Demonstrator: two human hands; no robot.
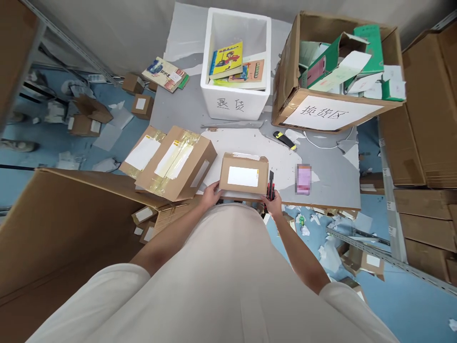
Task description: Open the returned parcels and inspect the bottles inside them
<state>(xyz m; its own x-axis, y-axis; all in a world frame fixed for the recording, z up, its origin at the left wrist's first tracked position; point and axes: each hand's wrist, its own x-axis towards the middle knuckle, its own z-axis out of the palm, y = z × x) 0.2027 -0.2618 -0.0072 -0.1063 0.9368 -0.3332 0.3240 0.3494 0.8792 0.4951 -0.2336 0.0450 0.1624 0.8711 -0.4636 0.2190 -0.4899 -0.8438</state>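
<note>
A small cardboard box with a white label on top lies at the table's front edge, right before me. At its front left corner, my left hand grips the side of the box with closed fingers. My right hand is closed around a red and black utility knife, its blade end pointing away from me. That hand is also against the box's front right corner. The undersides of both hands' fingers are partly hidden.
Two larger taped boxes stand at left. Behind are a white foam bin with books and a carton of green packaging. A yellow-black cutter and a blurred pink item lie on the table. Opened boxes and paper litter the floor.
</note>
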